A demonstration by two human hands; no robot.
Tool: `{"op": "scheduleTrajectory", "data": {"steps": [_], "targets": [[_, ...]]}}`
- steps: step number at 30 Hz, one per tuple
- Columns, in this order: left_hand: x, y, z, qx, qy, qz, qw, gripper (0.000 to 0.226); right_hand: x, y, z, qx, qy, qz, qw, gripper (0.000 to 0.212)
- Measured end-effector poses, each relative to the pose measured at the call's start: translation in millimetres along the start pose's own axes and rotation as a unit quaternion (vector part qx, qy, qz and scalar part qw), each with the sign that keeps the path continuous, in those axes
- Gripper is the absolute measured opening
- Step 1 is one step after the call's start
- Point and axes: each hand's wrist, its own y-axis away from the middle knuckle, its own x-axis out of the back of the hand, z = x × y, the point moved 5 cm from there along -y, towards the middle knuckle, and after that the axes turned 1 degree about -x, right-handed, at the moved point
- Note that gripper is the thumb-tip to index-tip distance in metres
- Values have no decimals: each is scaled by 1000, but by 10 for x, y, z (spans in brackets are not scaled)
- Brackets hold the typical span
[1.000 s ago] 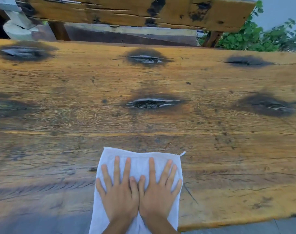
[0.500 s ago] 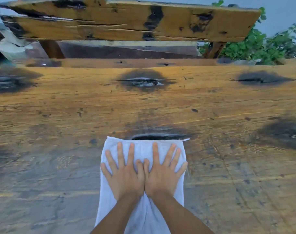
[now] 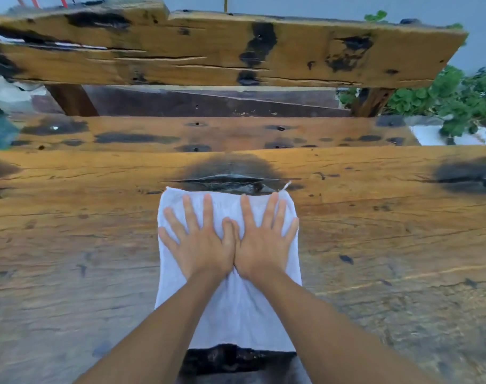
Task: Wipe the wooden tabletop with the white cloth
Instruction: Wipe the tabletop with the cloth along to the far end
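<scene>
Both hands lie flat on the cloth [image 3: 236, 309] in the middle of the frame, palms down, fingers straight and fanned. Left hand [image 3: 200, 245] and right hand [image 3: 264, 242] sit side by side, touching, with the thumbs meeting at the centre line and neither hand gripping anything. Two bare forearms run from the lower edge of the frame up to them. White and folded to a long strip, the cloth rests on the wooden surface [image 3: 388, 245] and reaches from just below the hands' fingertips down to the lower centre. Its far edge touches a dark split knot [image 3: 230, 181] in the wood, and its near edge ends at another dark patch [image 3: 230, 361]. Across the top of the frame stands a bench back [image 3: 208, 51] of the same blotched wood, with its seat [image 3: 208, 131] below it. Green leaves [image 3: 444, 98] show at the upper right.
</scene>
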Motion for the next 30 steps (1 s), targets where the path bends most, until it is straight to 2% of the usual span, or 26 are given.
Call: {"op": "scheduleTrajectory", "data": {"steps": [9, 15, 21, 25, 30], "targets": [[11, -1183, 460, -16, -14, 14, 1000, 67, 93, -1250, -173, 18, -15, 16, 1000, 66], [53, -1601, 636, -14, -6, 35, 999, 63, 174, -1783, -258, 64, 14, 24, 998, 63], [38, -1603, 647, -15, -22, 36, 999, 63, 203, -1806, -259, 84, 9, 10, 996, 66], [11, -1443, 642, -7, -6, 41, 999, 71, 217, -1640, -173, 101, -24, 16, 994, 74], [-59, -1022, 616, -3, -4, 33, 999, 68, 190, -1300, 16, 85, 14, -1, 996, 78]]}}
